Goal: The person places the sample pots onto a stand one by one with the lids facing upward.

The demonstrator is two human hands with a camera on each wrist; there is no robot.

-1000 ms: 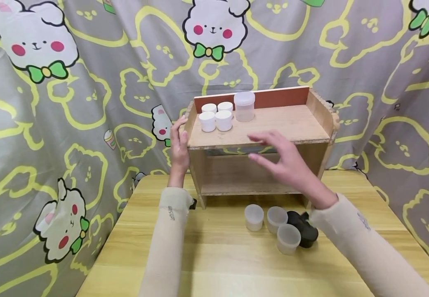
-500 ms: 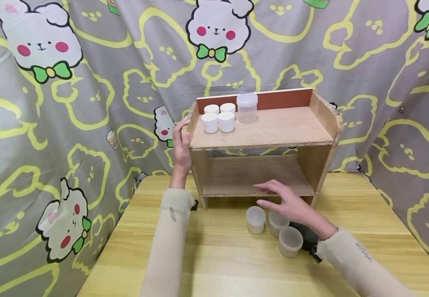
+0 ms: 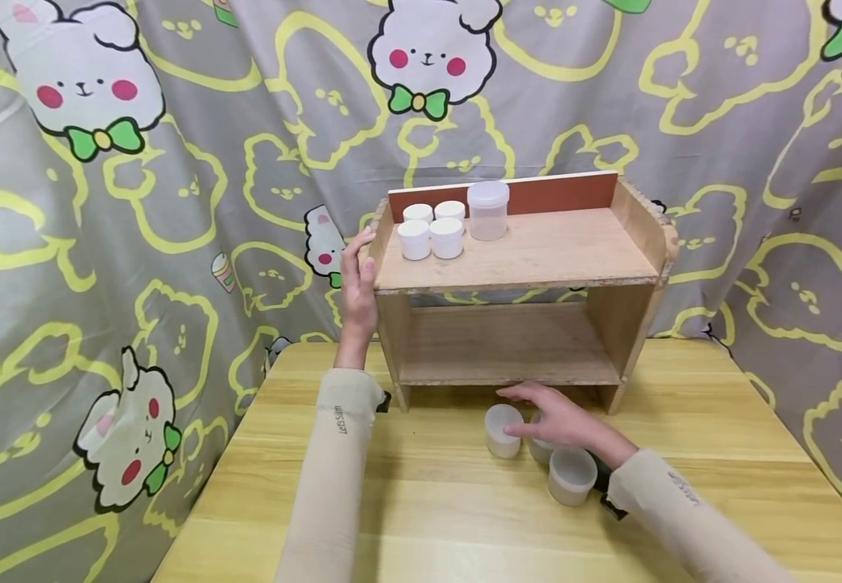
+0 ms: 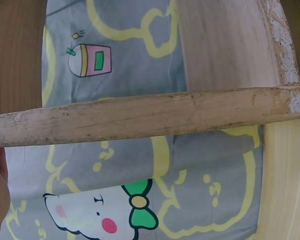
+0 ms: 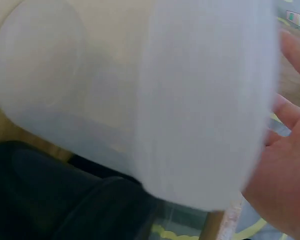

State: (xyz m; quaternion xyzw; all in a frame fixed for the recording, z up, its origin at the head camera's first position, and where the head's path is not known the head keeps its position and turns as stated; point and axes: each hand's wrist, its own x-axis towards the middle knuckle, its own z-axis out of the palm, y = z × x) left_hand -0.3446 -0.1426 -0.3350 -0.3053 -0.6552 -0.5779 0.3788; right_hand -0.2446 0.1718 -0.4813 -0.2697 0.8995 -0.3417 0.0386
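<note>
Bench (image 3: 450, 534) w/ curtain (image 3: 246, 146) behind. Your L hand (image 3: 359, 295) grips the shelf (image 3: 559, 247) side; your R hand (image 3: 555, 414), thumb & fingers apart, is at cloudy tubs (image 3: 572, 479), contact & contents unclear.

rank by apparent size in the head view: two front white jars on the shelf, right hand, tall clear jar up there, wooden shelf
Largest to smallest:
1. wooden shelf
2. right hand
3. tall clear jar
4. front-left white jar and front-right white jar: they look alike, so not ranked
</note>
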